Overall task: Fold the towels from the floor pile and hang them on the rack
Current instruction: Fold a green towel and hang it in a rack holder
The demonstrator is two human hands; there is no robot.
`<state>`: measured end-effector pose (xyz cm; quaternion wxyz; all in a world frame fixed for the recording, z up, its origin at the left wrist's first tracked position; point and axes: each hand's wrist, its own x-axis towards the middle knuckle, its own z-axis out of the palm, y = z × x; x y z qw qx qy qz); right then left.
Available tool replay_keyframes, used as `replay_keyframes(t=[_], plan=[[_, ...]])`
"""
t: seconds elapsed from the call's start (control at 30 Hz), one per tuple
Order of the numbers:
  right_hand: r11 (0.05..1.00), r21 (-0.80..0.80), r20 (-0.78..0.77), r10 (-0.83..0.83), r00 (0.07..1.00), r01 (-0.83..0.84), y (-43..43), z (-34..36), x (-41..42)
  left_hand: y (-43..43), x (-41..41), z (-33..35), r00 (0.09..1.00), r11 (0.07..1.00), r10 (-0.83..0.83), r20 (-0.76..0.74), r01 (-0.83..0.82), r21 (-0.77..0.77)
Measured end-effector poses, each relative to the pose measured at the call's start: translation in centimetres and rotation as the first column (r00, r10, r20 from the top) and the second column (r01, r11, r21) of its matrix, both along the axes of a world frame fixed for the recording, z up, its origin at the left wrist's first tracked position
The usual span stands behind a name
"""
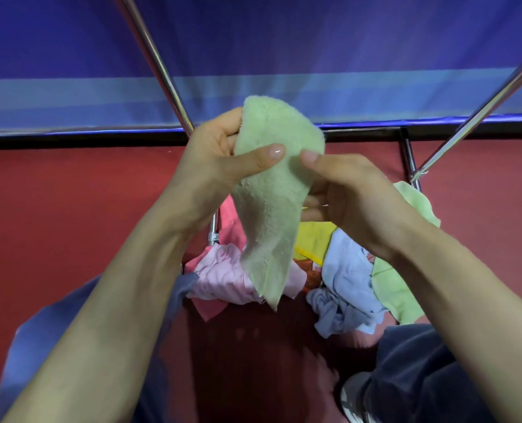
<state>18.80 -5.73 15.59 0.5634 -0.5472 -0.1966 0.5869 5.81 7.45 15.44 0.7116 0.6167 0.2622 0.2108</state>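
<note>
The step in hand looked like the start of a fold. One pale green towel (269,209) was held up in the centre of the frame, above the floor pile (345,279) of pink, yellow, blue and green cloths at lower centre, and it was not yet squared.

The left grip (214,154) pinched the towel's upper part, thumb across the front and fingers curled behind. The right grip (348,190) pinched it just beside, thumb on the cloth's right edge.

The next move probably called for drawing the two grips apart along the edge to find the corners and spread the cloth flat before doubling it. After that it could be lifted toward the rack (159,65), whose chrome bars slanted across the upper left and upper right.

The towel looked fluffy, thin and limp. It was bunched at the top and hung in a narrowing drape to a point.
</note>
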Motion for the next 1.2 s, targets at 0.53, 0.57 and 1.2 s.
replay_keyframes(t=[0.53,0.57,1.2], plan=[[0.955,-0.012,0.03,-0.296,0.955,0.296,0.6,-1.5,-1.1,-1.8,0.3,-1.7,0.942,0.772,0.336,-0.014,-0.266,0.577],[0.945,-0.003,-0.004,-0.326,0.945,0.326,0.6,-1.4,-1.0,-2.4,0.2,-1.8,0.959,0.753,0.279,-0.049,-0.187,0.63],[0.865,0.088,-0.024,-0.493,0.869,0.493,0.4,-1.2,0.2,-3.6,1.3,-6.5,0.932,0.669,0.341,-0.125,-0.147,0.728]])
